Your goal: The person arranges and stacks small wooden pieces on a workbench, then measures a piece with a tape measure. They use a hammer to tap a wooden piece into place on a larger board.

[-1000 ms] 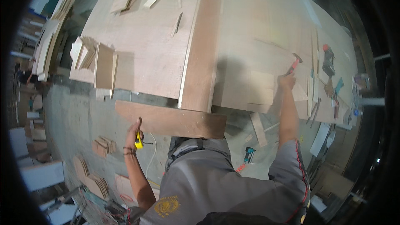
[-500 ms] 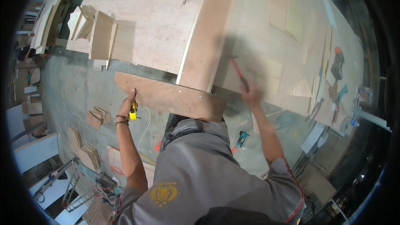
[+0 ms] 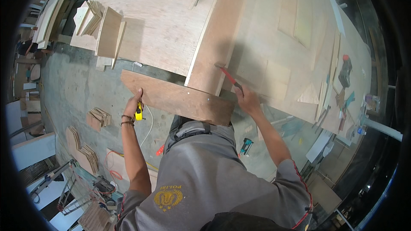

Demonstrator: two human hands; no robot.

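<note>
A plywood board [image 3: 171,98] with a slanted left end lies crosswise against the near end of a long wooden panel piece [image 3: 216,45]. Two small pale spots, like nail heads, show on its face. My left hand [image 3: 133,103] grips the board's left part, thumb on the face, and a yellow tape measure [image 3: 138,111] is tucked in the same hand. In my right hand [image 3: 248,102] is a hammer with a red handle [image 3: 229,76]. Its head is over the near part of the long panel piece; whether it touches the wood I cannot tell.
Large plywood sheets [image 3: 158,21] form the worktop. Upright offcuts [image 3: 108,32] stand at its left edge. A black tool with a red tip [image 3: 344,72] lies at right. On the floor are a teal power tool [image 3: 246,146], a white cord [image 3: 149,124] and stacked cut pieces [image 3: 81,149].
The hammer and my right hand have swung left and toward me, from beside the long panel piece to over it. My left hand keeps its hold on the board and tape measure.
</note>
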